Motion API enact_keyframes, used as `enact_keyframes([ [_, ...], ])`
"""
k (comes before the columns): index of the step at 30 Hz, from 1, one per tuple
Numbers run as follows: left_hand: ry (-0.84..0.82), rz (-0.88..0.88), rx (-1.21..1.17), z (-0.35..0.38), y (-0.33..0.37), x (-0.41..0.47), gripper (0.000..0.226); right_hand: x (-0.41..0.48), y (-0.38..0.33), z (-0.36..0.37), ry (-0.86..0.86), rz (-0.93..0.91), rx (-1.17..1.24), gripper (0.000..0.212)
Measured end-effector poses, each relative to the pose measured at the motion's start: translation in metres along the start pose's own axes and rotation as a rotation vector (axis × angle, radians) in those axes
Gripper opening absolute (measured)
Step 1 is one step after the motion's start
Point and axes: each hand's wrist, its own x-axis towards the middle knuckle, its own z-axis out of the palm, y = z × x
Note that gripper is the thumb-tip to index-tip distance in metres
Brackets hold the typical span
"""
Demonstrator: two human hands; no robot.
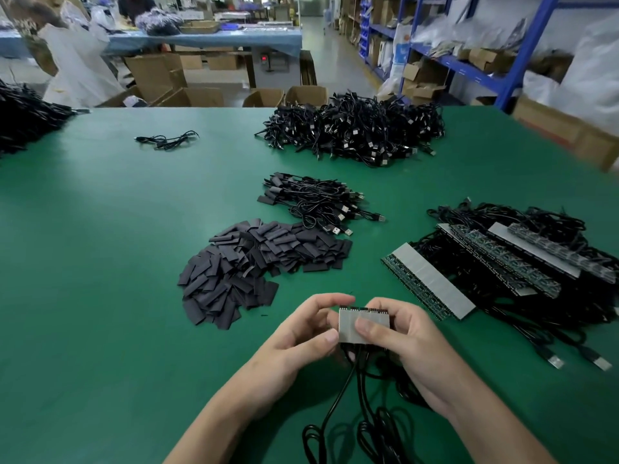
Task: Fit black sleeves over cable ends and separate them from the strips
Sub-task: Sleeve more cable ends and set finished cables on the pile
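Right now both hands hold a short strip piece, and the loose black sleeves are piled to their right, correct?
Wrong side: the head view shows the sleeve pile left of the left hand and right hand, which hold the strip piece.

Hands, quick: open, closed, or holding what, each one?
Left hand: holding the short strip section by its left edge.
Right hand: holding the same piece, thumb on its grey face.

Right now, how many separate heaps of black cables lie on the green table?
4: left heap at the far-left edge, partly out of frame; big heap far centre; small heap mid-table; right heap under the strips. Loose cables lie apart.
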Motion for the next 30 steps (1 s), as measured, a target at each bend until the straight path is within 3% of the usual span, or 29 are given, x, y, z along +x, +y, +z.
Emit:
enact_keyframes([
  [4, -0.033, 0.01, 0.002, 0.004, -0.001, 0.0, 0.045, -0.001, -0.001, -0.002, 0.016, -0.014, -0.016, 0.033],
  [10, 0.08, -0.029, -0.045, 0.008, 0.002, 0.001, 0.037, -0.001, -0.003, -0.002, -0.026, 0.028, 0.111, 0.007],
  [13, 0.191, -0.023, -0.016, 0.002, 0.004, 0.001, 0.031, 0.0, -0.002, -0.004, -0.025, 0.072, 0.136, 0.011],
  [16, 0.179, -0.01, 0.081, -0.003, 0.006, -0.001, 0.03, 0.001, 0.001, -0.004, 0.006, 0.114, 0.179, 0.021],
  [19, 0.118, -0.054, 0.108, -0.001, 0.003, -0.001, 0.035, 0.001, 0.003, -0.002, -0.011, 0.041, 0.012, 0.008],
  [22, 0.115, -0.071, 0.191, 0.005, -0.004, 0.001, 0.038, 0.001, 0.005, 0.002, -0.017, -0.027, -0.165, 0.013],
  [26, 0.211, -0.031, 0.279, 0.006, -0.011, 0.005, 0.042, 0.001, 0.007, 0.003, -0.033, -0.033, -0.209, 0.021],
  [30, 0.194, 0.015, 0.285, 0.007, -0.013, 0.005, 0.04, 0.002, 0.009, 0.005, -0.044, -0.006, -0.106, 0.015],
])
